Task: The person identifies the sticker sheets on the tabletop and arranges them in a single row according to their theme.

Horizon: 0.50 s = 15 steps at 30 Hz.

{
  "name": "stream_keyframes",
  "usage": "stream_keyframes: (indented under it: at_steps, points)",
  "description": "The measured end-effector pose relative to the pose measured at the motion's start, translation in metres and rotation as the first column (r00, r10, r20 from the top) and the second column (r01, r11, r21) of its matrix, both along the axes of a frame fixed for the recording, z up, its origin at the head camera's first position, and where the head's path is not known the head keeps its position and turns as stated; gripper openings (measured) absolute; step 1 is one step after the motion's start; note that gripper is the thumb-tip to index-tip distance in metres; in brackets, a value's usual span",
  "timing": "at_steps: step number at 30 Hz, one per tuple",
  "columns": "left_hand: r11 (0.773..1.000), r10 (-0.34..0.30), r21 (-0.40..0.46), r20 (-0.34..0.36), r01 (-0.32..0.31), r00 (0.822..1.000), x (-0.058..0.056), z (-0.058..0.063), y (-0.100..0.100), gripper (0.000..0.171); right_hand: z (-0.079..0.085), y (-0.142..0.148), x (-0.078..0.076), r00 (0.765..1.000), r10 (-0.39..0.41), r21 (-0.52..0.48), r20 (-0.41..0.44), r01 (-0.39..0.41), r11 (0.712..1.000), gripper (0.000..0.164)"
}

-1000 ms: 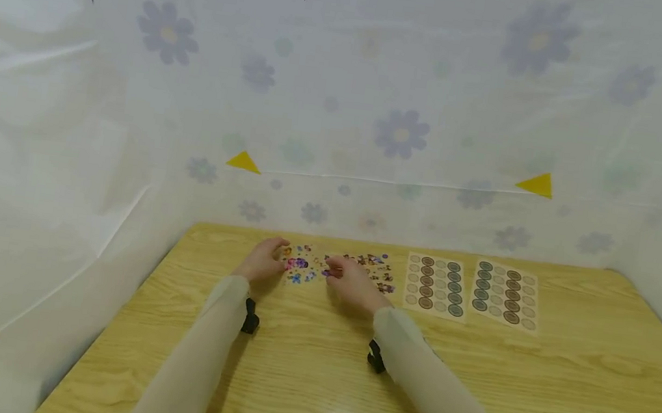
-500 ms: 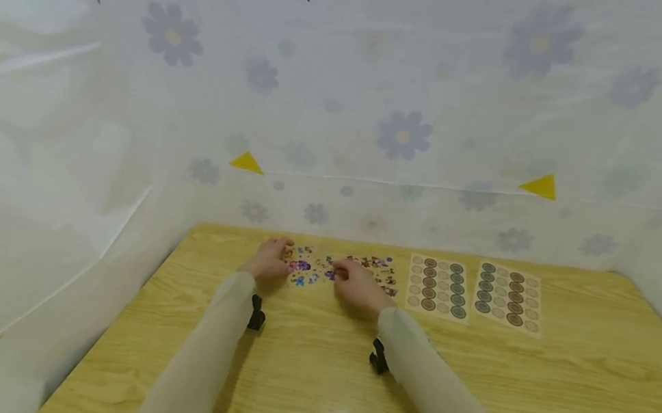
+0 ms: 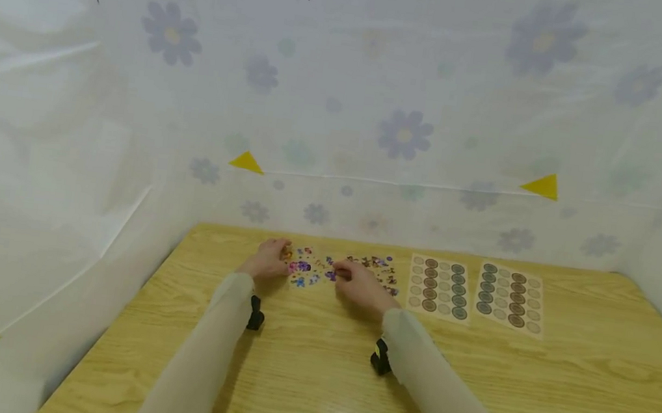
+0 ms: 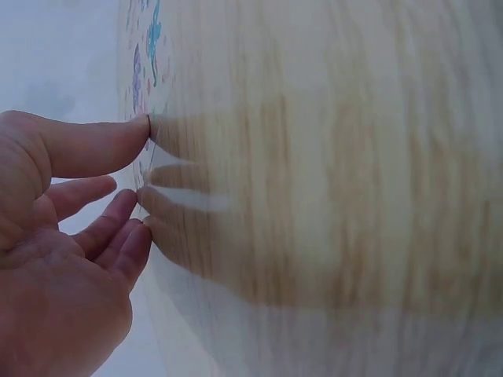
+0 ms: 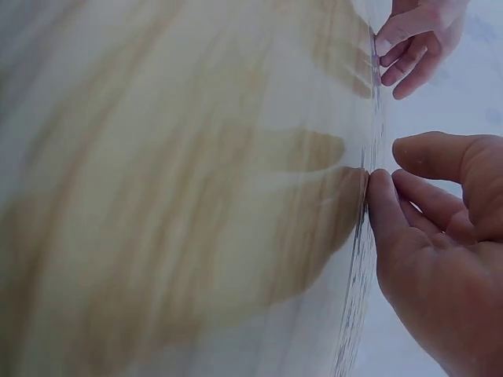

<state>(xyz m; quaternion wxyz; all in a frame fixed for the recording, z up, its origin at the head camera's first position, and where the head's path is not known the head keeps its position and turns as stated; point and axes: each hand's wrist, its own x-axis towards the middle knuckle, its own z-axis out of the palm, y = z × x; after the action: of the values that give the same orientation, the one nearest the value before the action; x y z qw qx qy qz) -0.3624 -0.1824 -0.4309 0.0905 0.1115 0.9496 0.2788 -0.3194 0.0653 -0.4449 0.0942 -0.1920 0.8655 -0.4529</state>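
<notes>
Sheets [image 3: 303, 267] abreast — on table [image 3: 298, 375]

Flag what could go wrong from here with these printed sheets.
The left hand touches the left end of the colourful prints and the right hand lies over them, so a sideways drag might skew or crease them.

The right sleeve shows close to the nearer circle-patterned sheet; swinging that arm outward could nudge it.
</notes>
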Motion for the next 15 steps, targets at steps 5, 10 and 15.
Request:
stream_keyframes:
  at_steps: [5, 10, 15]
  points:
    - [1.000, -0.030, 0.009, -0.026, 0.030, 0.999, 0.003, 0.004, 0.001, 0.057, 0.000, 0.000, -0.003, 1.000, -0.002, 0.022, -0.012, 0.002, 1.000, 0.045]
    - [0.997, -0.058, 0.052, -0.075, 0.062, 0.996, 0.002, 0.000, 0.002, 0.039, 0.000, 0.001, -0.005, 1.000, 0.010, 0.030, -0.015, -0.009, 1.000, 0.045]
    - [0.927, 0.085, 0.360, 0.066, -0.103, 0.994, 0.004, -0.011, 0.002, 0.040, -0.002, 0.001, -0.004, 1.000, 0.006, 0.012, 0.016, -0.006, 1.000, 0.045]
